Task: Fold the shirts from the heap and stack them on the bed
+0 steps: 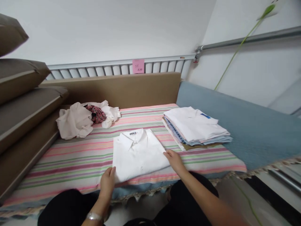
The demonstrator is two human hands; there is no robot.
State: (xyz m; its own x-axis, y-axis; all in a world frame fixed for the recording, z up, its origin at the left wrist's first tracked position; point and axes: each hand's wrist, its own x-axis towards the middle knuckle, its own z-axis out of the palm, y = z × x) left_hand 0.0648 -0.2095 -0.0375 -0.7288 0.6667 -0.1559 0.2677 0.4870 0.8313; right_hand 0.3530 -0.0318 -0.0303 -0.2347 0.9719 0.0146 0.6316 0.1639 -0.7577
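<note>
Because probably light, soft and easily creased, best held by opposite edges: white shirt point(140, 154), left of folded stack point(195, 125), pinched by left hand point(108, 180) and right hand point(174, 160), both nearly closed.

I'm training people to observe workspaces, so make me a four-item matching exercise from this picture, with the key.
Things
1. white shirt
2. pink note
3. folded stack
4. crumpled clothes

Places and states
A. neatly layered, near the blue side panel
B. in a loose heap near the brown cushions
C. held by the left hand and right hand
D. upright at the white railing

Pairs: 1-C, 2-D, 3-A, 4-B
</note>
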